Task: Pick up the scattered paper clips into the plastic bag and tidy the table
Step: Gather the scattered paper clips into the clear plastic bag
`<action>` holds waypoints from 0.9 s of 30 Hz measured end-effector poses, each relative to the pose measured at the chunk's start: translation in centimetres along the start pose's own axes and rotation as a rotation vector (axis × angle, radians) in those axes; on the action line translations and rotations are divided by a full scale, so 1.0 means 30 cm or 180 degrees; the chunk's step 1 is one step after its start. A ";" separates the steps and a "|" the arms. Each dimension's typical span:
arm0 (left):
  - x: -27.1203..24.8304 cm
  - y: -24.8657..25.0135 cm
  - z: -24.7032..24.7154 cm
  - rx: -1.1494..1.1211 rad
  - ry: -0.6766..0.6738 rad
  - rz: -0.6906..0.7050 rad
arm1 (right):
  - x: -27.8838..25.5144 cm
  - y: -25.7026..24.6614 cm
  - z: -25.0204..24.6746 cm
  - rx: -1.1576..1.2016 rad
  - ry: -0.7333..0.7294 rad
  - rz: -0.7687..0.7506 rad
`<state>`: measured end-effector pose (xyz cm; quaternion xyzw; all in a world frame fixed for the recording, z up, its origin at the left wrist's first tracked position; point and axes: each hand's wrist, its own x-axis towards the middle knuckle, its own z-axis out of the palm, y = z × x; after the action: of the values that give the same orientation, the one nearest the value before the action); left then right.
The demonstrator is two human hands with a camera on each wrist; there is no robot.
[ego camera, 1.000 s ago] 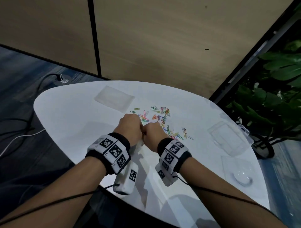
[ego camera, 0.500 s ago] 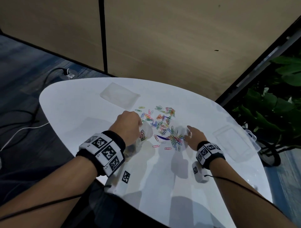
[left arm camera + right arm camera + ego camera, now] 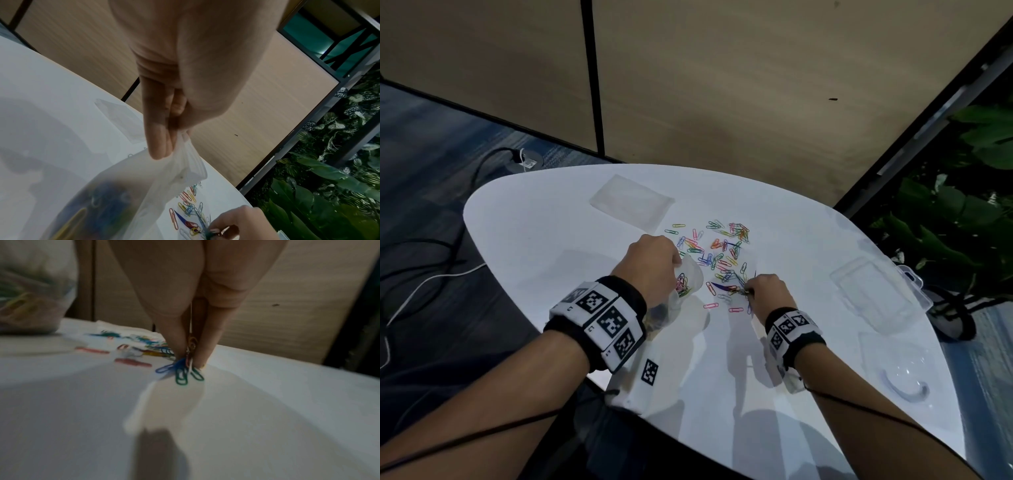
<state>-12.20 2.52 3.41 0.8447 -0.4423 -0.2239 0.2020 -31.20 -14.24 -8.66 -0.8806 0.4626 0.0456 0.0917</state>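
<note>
Clear, limp film sags as the left hand [image 3: 654, 263] pinches the plastic bag [image 3: 683, 291] by its mouth rim near the table's [image 3: 544, 240] middle, some clips already inside. The right hand [image 3: 767, 291] has fingertips [image 3: 202, 356] closed on a small bunch of paper clips [image 3: 180, 371] at the near edge of the scatter. Light, slippery wire, they are probably best gathered several together.

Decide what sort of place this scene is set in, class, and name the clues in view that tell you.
Probably an office or meeting corner: a rounded white table stands against tan partition panels, with cables on blue carpet and large-leaved plants to the right.
</note>
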 end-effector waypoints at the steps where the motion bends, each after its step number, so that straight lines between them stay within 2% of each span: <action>1: 0.000 0.000 -0.002 -0.0007 -0.0010 0.0001 | 0.001 0.014 -0.011 0.0390 0.0053 0.0253; 4: 0.002 0.003 -0.008 -0.0048 -0.0031 -0.0022 | -0.003 0.068 -0.061 0.1810 0.0267 0.1117; 6: 0.003 0.007 -0.004 -0.0062 -0.0056 -0.0024 | -0.019 0.070 -0.107 0.3141 0.0195 0.1535; 8: 0.003 0.014 0.001 -0.0090 -0.0059 -0.0021 | -0.038 0.027 -0.159 0.4446 0.0077 0.1486; 9: 0.003 0.018 0.003 -0.0106 -0.0049 -0.0026 | -0.048 -0.008 -0.188 0.4853 -0.0054 0.1359; 12: 0.003 0.022 0.013 -0.0138 -0.0041 -0.0042 | -0.087 -0.141 -0.264 0.5272 -0.0522 0.0962; 15: -0.001 0.024 0.023 -0.0135 -0.0009 -0.0026 | -0.118 -0.258 -0.275 0.5125 -0.0790 0.0748; 17: -0.003 0.024 0.022 -0.0143 0.0038 -0.0024 | -0.132 -0.319 -0.253 0.4697 -0.0714 0.0634; 20: -0.005 0.027 0.014 -0.0165 0.0008 -0.0013 | -0.147 -0.375 -0.239 0.2894 -0.0083 0.0139; 22: -0.005 0.026 0.015 -0.0139 -0.0018 0.0042 | -0.158 -0.402 -0.233 0.2096 0.0121 -0.0171; 27: -0.004 0.019 0.017 -0.0176 0.0014 0.0050 | -0.146 -0.414 -0.213 0.1589 -0.0144 -0.0214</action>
<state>-12.93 2.24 3.32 0.8358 -0.4422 -0.2325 0.2279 -23.50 -5.11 -0.19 -0.8444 0.4278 -0.0534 0.3181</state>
